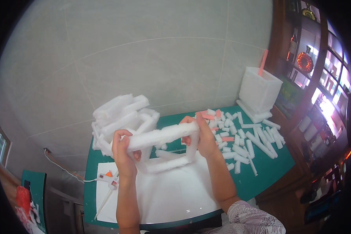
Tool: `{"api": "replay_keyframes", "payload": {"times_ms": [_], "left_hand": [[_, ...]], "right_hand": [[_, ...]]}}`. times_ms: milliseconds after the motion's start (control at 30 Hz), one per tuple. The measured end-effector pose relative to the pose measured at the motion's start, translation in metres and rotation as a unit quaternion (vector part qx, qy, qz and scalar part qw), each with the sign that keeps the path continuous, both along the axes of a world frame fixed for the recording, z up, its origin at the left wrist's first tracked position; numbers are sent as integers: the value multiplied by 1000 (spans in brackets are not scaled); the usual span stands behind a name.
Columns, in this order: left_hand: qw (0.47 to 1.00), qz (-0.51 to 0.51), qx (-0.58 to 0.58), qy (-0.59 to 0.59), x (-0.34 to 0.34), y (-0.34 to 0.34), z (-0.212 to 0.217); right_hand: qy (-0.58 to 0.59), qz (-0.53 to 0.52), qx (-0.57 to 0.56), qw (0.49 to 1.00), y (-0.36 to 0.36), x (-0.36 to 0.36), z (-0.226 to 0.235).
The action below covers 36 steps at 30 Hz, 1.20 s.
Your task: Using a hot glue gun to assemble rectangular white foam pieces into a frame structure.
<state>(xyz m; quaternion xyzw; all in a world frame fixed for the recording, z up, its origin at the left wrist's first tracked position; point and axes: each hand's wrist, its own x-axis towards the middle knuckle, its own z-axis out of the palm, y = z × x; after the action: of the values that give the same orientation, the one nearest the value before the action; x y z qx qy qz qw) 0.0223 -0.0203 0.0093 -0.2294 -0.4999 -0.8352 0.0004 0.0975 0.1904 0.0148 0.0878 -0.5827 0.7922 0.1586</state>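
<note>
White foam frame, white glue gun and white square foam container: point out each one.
White foam frame (160, 136): head view, on its top bar between the hands.
White glue gun (105, 178): head view, on its body by the left forearm.
White square foam container (258, 91): head view, on its front wall.

One white foam box (259, 90), one glue gun (106, 178), roughly forty loose foam sticks (245, 142), a few pink.

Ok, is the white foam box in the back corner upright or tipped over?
Upright. The white foam box stands on its base on the green table, open top upward, a pink stick poking out.
</note>
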Motion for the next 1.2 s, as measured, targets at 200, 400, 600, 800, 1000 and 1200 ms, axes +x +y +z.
{"api": "replay_keyframes", "payload": {"times_ms": [200,400,600,800,1000,1200], "left_hand": [[999,20,-41,-6,2,1,4],[999,14,-48,3,2,3,2],[999,25,-46,6,4,4,3],[998,52,-31,0,4,6,4],[998,59,-34,3,3,5,5],[999,42,-22,10,4,3,2]], "right_hand": [[2,-50,46,998,-2,-3,1],[-3,-49,21,999,1,-3,1],[3,-77,32,997,-1,-4,-1],[111,-192,93,971,-9,-5,1],[251,-384,477,750,-25,19,23],[287,-407,494,713,-35,10,8]]}}
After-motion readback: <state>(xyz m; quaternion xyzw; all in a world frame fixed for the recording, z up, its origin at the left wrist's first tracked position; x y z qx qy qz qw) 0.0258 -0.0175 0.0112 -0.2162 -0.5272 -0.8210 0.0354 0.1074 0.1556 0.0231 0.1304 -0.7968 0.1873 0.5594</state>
